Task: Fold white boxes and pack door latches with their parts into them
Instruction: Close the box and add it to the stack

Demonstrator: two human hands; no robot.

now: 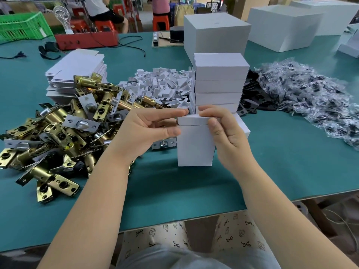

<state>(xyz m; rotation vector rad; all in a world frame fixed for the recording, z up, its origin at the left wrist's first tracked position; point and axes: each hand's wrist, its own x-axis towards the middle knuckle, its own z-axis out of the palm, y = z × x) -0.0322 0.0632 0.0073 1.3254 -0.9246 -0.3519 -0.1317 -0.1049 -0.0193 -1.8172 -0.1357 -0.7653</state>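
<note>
I see my left hand (147,131) and right hand (223,133) both grasping 1 upright white box (195,146) above the green table (272,171), fingers on its top flap; door latches (58,133) heaped left. No legible writing or brand.

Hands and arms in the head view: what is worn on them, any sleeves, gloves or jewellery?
Nothing is worn. The left hand and right hand are bare, without gloves, rings, watch or wristbands. Both forearms are uncovered up to the frame edge, with no sleeve showing.
</note>
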